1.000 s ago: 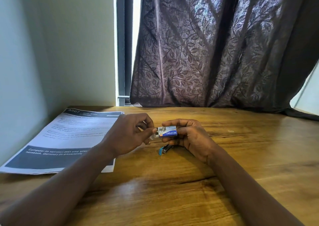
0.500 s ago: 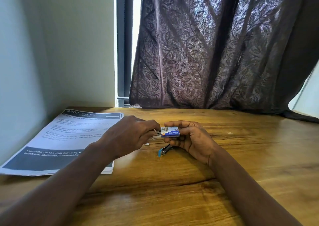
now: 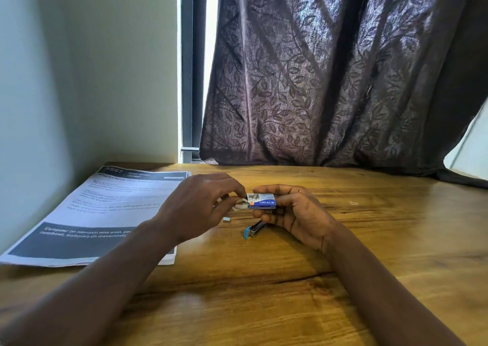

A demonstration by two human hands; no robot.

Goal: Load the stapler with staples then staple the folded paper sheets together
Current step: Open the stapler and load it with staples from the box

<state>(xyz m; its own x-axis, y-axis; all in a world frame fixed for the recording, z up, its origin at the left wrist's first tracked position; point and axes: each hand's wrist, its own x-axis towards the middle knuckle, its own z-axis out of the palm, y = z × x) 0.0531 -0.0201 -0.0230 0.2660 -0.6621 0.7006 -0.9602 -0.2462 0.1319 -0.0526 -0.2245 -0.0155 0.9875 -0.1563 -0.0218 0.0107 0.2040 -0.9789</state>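
Observation:
My right hand [image 3: 293, 211] grips a small blue and white staple box [image 3: 261, 201] a little above the wooden table [image 3: 264, 293]. At the box's open left end, my left hand [image 3: 200, 208] pinches its pulled-out inner tray [image 3: 241, 204]. A small strip of staples [image 3: 226, 219] lies on the table just below my left hand. The small stapler [image 3: 253, 230], dark with a light blue end, lies on the table under my right hand, partly hidden by it. The printed paper sheets [image 3: 100, 208] lie flat at the left.
A pale wall stands along the left side. A dark leaf-patterned curtain [image 3: 330, 81] hangs behind the table's far edge. A tiny bent staple [image 3: 353, 202] lies on the wood to the right of my hands.
My left fingers have drawn the inner tray out of the box's left end. A small strip of staples now lies on the table below my left hand.

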